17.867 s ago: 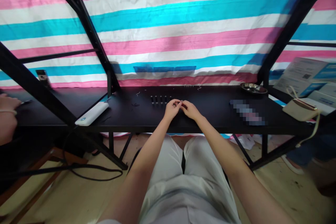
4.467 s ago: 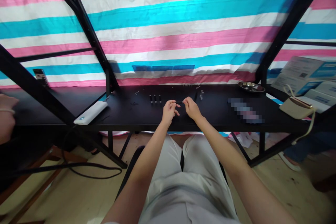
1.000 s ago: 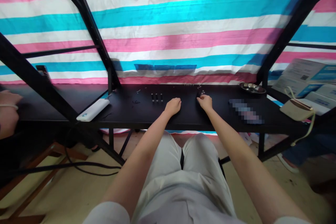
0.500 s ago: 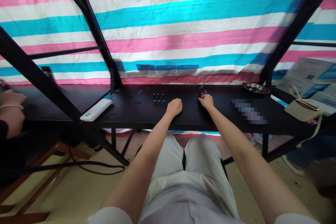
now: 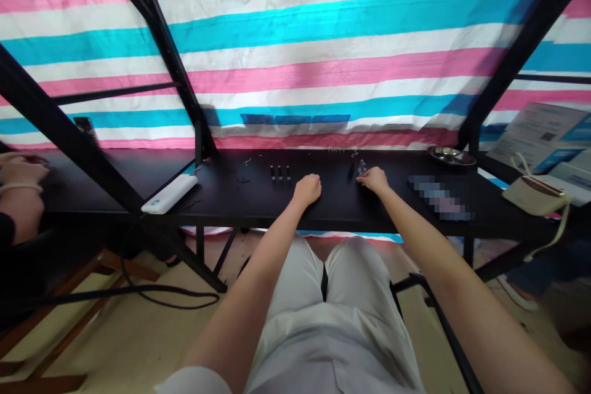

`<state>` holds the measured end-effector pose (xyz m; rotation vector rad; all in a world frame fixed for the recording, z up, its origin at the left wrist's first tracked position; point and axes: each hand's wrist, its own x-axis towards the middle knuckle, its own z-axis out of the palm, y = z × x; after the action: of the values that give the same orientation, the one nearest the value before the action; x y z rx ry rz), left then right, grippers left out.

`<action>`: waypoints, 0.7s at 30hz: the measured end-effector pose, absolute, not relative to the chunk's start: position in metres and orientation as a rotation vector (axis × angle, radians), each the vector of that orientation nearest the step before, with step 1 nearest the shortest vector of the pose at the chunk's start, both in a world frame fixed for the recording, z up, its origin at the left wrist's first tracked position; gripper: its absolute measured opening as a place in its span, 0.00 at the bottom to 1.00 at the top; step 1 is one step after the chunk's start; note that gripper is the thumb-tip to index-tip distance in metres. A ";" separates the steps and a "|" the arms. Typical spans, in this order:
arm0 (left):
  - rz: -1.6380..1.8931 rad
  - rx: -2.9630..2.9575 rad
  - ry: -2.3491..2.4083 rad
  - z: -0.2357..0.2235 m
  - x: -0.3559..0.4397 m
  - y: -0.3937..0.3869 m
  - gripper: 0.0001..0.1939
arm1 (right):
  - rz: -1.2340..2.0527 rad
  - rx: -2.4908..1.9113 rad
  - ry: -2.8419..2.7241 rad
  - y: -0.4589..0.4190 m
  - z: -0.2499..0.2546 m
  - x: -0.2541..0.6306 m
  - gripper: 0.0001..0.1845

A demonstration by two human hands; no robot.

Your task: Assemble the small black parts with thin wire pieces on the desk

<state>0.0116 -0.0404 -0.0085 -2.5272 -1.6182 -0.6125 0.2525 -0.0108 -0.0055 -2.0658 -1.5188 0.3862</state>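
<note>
My left hand (image 5: 308, 189) rests on the black tabletop (image 5: 221, 194) with its fingers curled into a fist; its inside is hidden. Three small dark cylinders with pale ends (image 5: 280, 173) stand in a row to its left. Farther right, my right hand (image 5: 375, 180) has thumb and fingers pinched together low over the table. At its fingertips is a cluster of small, clear greyish pieces (image 5: 362, 165), too small to name. Whether the pinch holds one of them I cannot tell. Just left of that cluster is a small dark piece (image 5: 351, 170).
A white power bank (image 5: 170, 194) lies at the left, a blurred flat item (image 5: 438, 198) at the right. Behind it sits a shiny metal dish (image 5: 451, 156). A beige pouch (image 5: 535, 192) is at the far right. Another person's hands (image 5: 23, 172) are at the far left.
My right hand has shifted a little to the right, uncovering more of the small dark piece and the clear pieces. My left hand stays in place. The other person's hands have come together.
</note>
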 end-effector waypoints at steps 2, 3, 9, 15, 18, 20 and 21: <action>-0.608 -2.527 -1.611 -0.009 0.011 -0.039 0.12 | 0.332 -2.065 -1.503 -0.013 -0.009 0.255 0.10; -0.604 -2.525 -1.611 -0.009 0.011 -0.039 0.12 | 0.304 -2.068 -1.493 -0.014 -0.011 0.255 0.11; -0.594 -2.520 -1.624 -0.008 0.012 -0.040 0.12 | 0.224 -2.076 -1.448 -0.018 -0.015 0.250 0.14; -0.604 -2.522 -1.630 -0.009 0.012 -0.040 0.12 | 0.178 -2.103 -1.454 -0.019 -0.014 0.248 0.14; -0.604 -2.520 -1.630 -0.009 0.012 -0.040 0.12 | 0.169 -2.115 -1.475 -0.020 -0.013 0.247 0.15; -0.604 -2.525 -1.631 -0.009 0.012 -0.040 0.12 | 0.172 -2.129 -1.483 -0.021 -0.011 0.246 0.15; -0.605 -2.528 -1.629 -0.009 0.012 -0.040 0.12 | 0.178 -2.143 -1.485 -0.021 -0.010 0.246 0.15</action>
<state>0.0115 -0.0399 -0.0086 -2.5276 -1.6290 -0.6050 0.2460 -0.0210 -0.0101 -2.1435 -1.4850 0.1778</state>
